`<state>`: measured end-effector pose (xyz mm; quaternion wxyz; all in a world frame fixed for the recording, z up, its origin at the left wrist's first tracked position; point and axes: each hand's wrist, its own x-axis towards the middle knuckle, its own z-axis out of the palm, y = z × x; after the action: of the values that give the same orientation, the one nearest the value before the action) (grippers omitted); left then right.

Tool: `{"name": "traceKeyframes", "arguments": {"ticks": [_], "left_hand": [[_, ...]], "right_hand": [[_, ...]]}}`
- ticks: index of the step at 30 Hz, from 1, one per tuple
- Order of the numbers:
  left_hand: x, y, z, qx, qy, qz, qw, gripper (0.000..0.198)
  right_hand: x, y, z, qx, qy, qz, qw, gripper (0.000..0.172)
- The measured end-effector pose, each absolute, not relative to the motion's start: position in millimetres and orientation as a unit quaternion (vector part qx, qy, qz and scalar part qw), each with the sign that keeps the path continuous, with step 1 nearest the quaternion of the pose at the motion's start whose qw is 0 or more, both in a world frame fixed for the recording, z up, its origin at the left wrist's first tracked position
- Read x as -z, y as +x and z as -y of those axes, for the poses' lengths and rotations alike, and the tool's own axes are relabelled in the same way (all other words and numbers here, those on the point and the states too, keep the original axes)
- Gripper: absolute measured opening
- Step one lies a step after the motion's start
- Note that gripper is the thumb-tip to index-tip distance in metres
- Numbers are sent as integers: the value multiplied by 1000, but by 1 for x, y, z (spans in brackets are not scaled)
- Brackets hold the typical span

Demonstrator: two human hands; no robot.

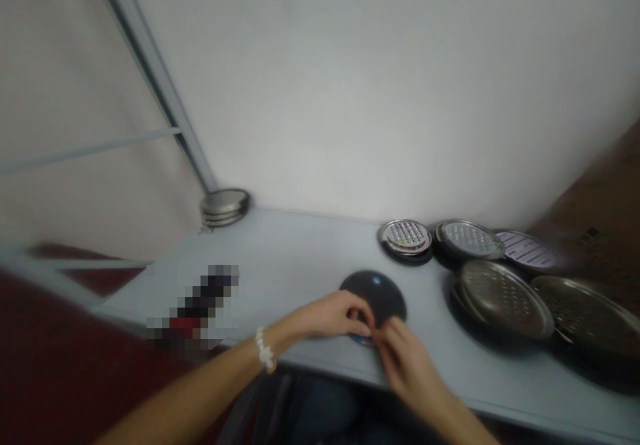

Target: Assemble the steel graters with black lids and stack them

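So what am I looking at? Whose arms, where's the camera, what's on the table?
There's no machine here: this is one picture from a camera worn on a person's head, looking forward and down. The bare hands are the person's own. The left hand, with a white bracelet, and the right hand hold a dark disc on a pale table. Perforated metal discs lie to the right, a stack of metal discs sits in the far corner, and a pixelated object lies to the left.
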<state>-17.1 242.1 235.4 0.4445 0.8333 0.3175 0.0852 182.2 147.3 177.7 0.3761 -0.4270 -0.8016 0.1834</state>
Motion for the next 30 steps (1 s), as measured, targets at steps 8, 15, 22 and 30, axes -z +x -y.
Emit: {"name": "traceKeyframes", "arguments": {"ticks": [8,15,22,30], "left_hand": [[-239,-12,-205,-138,891,-374,215,53],[-232,-16,-202,-238,911,-336,12,38],[-240,-59,-268,-478,651,-544,228,25],[-255,-182,-358,-668,225,-601,377,8]], "right_hand": [[-198,176,-155,-170,-418,773,446,23],[-225,151,-156,-109,-389,786,469,37],[-219,156,-166,-67,-440,745,497,34],[-173,183,-192,-63,-482,719,496,18]]}}
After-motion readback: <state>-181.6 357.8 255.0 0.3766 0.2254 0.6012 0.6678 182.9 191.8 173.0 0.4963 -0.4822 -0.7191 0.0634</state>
